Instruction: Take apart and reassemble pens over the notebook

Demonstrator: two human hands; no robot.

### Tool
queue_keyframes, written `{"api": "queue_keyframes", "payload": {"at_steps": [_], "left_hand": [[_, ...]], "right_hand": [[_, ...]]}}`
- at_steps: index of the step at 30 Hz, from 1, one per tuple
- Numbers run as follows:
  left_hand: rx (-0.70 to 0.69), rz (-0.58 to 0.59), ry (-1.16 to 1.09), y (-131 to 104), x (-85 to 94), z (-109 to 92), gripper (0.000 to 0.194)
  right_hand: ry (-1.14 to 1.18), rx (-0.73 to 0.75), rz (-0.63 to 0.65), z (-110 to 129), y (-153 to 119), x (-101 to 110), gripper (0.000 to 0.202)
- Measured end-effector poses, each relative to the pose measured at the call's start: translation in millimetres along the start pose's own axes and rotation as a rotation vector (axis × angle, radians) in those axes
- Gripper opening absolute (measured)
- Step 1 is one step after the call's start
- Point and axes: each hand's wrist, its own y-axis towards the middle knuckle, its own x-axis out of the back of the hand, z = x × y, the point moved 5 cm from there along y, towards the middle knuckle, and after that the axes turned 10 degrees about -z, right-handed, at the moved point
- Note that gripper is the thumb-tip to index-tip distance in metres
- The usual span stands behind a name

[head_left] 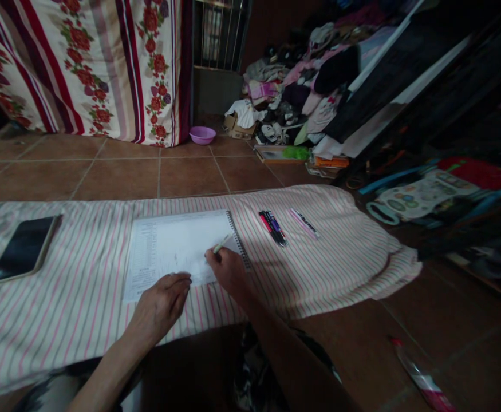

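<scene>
A spiral-bound notebook (190,234) lies on the striped cloth, its coil along the right side. Faint marks show on the lower part of its white page. At its left a sheet with printed text (142,266) lies flat. My right hand (228,268) is closed around a light-coloured pen (221,245), held slanted over the right part of the page; whether the tip touches the paper is hidden by the fingers. My left hand (162,298) rests with fingers stretched out on the lower edge of the paper, holding nothing.
Several pens (272,228) lie right of the notebook, and a few lighter pens (304,223) lie beyond them. A phone (24,247) lies at the far left of the striped cloth (91,286). On the floor are a purple basin (202,135) and a bottle (422,377).
</scene>
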Motion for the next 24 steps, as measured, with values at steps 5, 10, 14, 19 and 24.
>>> {"api": "queue_keyframes", "payload": {"at_steps": [5,10,14,19,24], "left_hand": [[0.002,0.003,-0.008,0.7,-0.6,0.2,0.025],[0.013,0.011,-0.017,0.6,0.1,0.7,0.025],[0.02,0.02,-0.019,-0.2,0.3,1.4,0.025],[0.008,0.005,-0.021,0.2,2.2,-0.3,0.025],[-0.001,-0.017,-0.024,2.8,4.6,-3.2,0.024]], "right_hand": [[0.053,-0.015,0.075,4.3,-0.5,-0.2,0.029],[-0.018,-0.034,0.071,3.9,0.3,0.6,0.031],[0.085,-0.039,0.1,7.0,-1.2,-0.5,0.03],[0.05,0.064,0.066,9.5,0.5,0.9,0.027],[0.146,-0.015,0.072,4.2,2.4,3.2,0.025]]}}
